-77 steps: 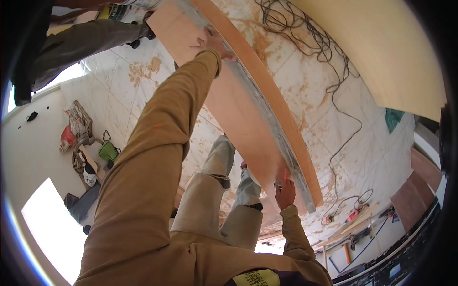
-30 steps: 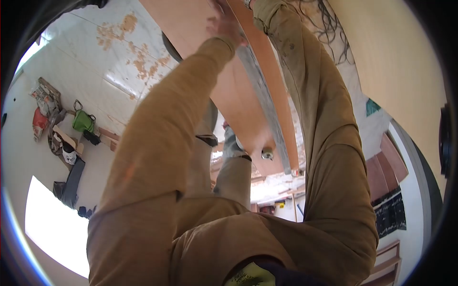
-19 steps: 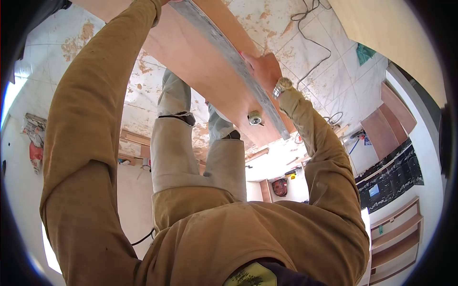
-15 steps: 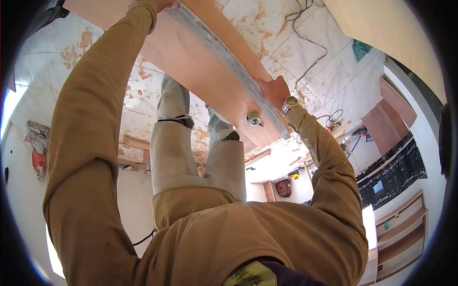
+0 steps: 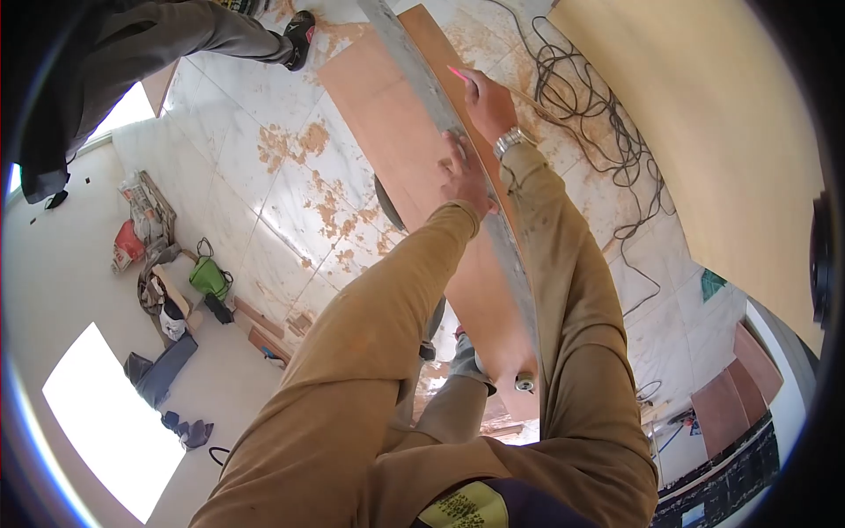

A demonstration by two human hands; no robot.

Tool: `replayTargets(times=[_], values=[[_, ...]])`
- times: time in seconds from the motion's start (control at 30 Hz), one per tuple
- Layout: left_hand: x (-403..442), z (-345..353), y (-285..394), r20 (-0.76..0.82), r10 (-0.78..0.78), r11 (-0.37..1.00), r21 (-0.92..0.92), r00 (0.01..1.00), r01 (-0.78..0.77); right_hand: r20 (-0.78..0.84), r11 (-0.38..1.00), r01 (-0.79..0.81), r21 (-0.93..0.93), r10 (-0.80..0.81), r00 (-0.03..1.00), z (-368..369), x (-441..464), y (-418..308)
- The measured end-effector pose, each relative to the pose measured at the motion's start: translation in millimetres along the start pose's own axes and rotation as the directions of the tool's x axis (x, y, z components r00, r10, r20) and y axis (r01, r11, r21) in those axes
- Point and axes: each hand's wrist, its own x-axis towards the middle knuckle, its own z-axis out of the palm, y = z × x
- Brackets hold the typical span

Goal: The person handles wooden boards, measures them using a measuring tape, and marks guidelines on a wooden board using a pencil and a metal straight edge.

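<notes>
A long grey metal straightedge [image 5: 422,88] lies lengthwise over a reddish-brown wooden panel [image 5: 378,114]. My left hand [image 5: 465,176] presses on the straightedge around its middle, fingers over the bar and thumb by its edge. Just beyond it, my right hand [image 5: 491,107] pinches a pink pencil [image 5: 458,73], its tip near the strip of panel to the right of the bar. A small round can-like object [image 5: 525,382] rests on the panel's near end.
Tangled dark cable [image 5: 590,114] lies on the dusty tiled floor at right, beside a large pale board [image 5: 704,106]. Another person's leg and shoe [image 5: 300,40] are at the upper left. A green bag [image 5: 209,278] and other items line the left wall.
My left hand has come back from the bar's far end to its middle. My right hand has moved farther up the bar, and a pink pencil now shows in it. The view has shifted.
</notes>
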Motion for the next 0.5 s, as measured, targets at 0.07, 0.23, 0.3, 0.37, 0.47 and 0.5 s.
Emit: replayTargets(times=[0.07, 0.23, 0.3, 0.37, 0.47, 0.5], values=[[10, 8, -1, -0.005, -0.006, 0.999, 0.041, 1.0, 0.007, 0.019, 0.999, 0.036, -0.036, -0.036, 0.999, 24, 32, -1], [5, -6, 2, 0.082, -0.009, 0.997, 0.072, 0.997, 0.003, 0.095, 0.99, 0.075, -0.116, -0.064, 0.993, 50, 53, 4], [5, -7, 1, 0.082, 0.0, 0.996, 0.086, 0.997, -0.007, 0.177, 0.992, 0.035, -0.121, -0.013, 0.984, 49, 68, 0], [8, 0, 0, 0.075, 0.029, 0.998, 0.052, 0.997, -0.033, 0.18, 0.979, 0.046, -0.199, -0.009, 0.984, 59, 98, -6], [12, 10, -8, -0.036, 0.15, 0.966, 0.217, 0.988, -0.139, 0.196, 0.958, 0.032, -0.285, 0.026, 0.98, 67, 144, -29], [11, 11, -8, -0.103, 0.246, 0.873, 0.455, 0.964, -0.175, 0.157, 0.943, 0.061, -0.327, -0.009, 0.988, 77, 155, -27]])
